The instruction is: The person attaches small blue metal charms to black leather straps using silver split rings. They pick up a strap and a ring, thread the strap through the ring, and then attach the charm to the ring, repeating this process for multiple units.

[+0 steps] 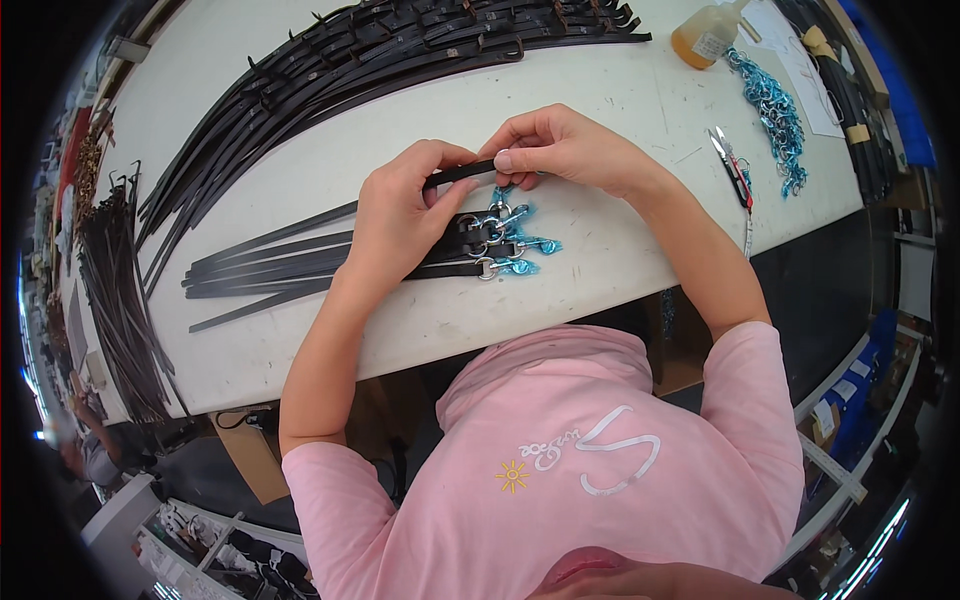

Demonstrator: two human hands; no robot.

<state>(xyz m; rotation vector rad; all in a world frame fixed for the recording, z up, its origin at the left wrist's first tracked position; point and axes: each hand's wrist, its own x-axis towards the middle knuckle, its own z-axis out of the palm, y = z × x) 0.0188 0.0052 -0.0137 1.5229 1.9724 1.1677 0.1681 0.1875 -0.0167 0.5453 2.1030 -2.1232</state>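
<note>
Between my two hands runs a narrow black strap (pixel 462 174), raised a little over the white table. My left hand (pixel 408 200) pinches it between thumb and fingers. At the strap's right end, my right hand (pixel 545 150) grips it close to a metal ring, which the fingers partly hide. Just below lie several finished-looking black straps (pixel 300 268), side by side, their long tails pointing left. Their right ends carry silver rings and snap hooks (pixel 490 235) wrapped in blue film. Part of this bundle is covered by my left hand and wrist.
A large pile of black straps (pixel 370 65) spreads along the far side; another bundle (pixel 118 290) hangs at the left edge. To the right are a bottle of amber liquid (pixel 703 40), blue-wrapped hooks (pixel 775 115) and small snips (pixel 733 170). The table's front edge (pixel 420 362) runs before me.
</note>
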